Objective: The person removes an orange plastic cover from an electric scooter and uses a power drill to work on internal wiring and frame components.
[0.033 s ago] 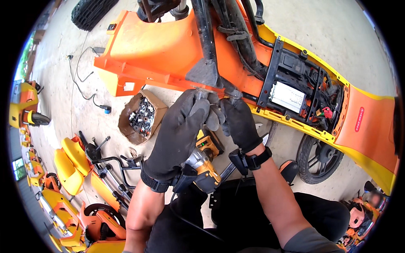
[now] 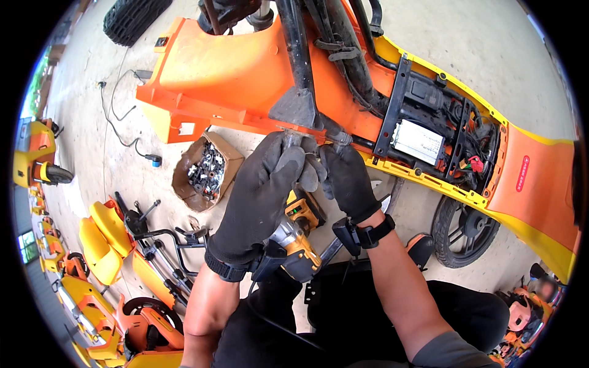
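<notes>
My left hand [image 2: 254, 190], in a black glove, is closed at the lower edge of the orange body panel [image 2: 227, 67], just below a dark triangular frame bracket [image 2: 296, 107]. Close beside it, my right hand [image 2: 348, 181], gloved too, has its fingers curled in under a short metal tube end [image 2: 337, 135] of the frame. The fingertips of both hands meet there, and whatever they grip is hidden between them. Below the left hand, a yellow and black cordless power tool [image 2: 299, 254] rests near my legs, partly covered by the glove and wrist strap.
A cardboard box [image 2: 228, 161] of small hardware stands left of my hands. The seat bay holds a silver controller box [image 2: 418, 143] and wiring. A wheel [image 2: 466, 230] lies below the yellow rail. Yellow body parts [image 2: 104, 239], a cable [image 2: 113, 113] and a tyre [image 2: 132, 21] occupy the floor leftward.
</notes>
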Available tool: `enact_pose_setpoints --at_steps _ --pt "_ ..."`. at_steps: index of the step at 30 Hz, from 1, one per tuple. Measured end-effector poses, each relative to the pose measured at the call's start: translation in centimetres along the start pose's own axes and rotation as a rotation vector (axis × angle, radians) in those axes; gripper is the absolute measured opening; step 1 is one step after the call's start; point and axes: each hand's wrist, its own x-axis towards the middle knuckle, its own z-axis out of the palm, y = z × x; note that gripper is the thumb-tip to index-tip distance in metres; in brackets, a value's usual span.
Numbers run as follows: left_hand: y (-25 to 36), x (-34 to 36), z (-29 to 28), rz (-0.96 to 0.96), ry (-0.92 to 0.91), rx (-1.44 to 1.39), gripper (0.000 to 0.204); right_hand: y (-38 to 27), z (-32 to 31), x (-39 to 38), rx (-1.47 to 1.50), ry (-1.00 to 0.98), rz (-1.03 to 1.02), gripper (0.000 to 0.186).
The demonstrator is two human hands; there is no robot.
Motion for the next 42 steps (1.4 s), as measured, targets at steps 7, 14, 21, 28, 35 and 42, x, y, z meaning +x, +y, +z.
enact_pose_setpoints --at_steps 7,14,21,28,35,42 --pt "-0.9 0.2 -0.1 0.013 0.032 -0.03 0.038 -0.1 1.0 -0.3 0.172 0.075 0.046 0.02" --pt "-0.4 0.1 0.5 0.056 0.147 0.088 0.033 -0.9 0.3 -1.2 0.382 0.003 0.143 0.026" --pt "-0.9 0.6 0.5 0.133 0.264 0.091 0.024 -1.7 -0.9 -2.5 0.425 -0.076 0.283 0.032" --pt "0.0 1.1 0.1 0.088 0.226 0.273 0.035 -2.2 -0.4 -2.7 0.381 -0.036 0.275 0.034" --pt "0.3 1.2 -0.2 0.081 0.235 0.213 0.034 -1.4 0.0 -2.6 0.499 -0.084 0.276 0.034" --pt "-1.9 0.6 0.1 0.134 0.283 0.172 0.022 -0.4 -0.2 -2.5 0.677 -0.132 0.263 0.039"
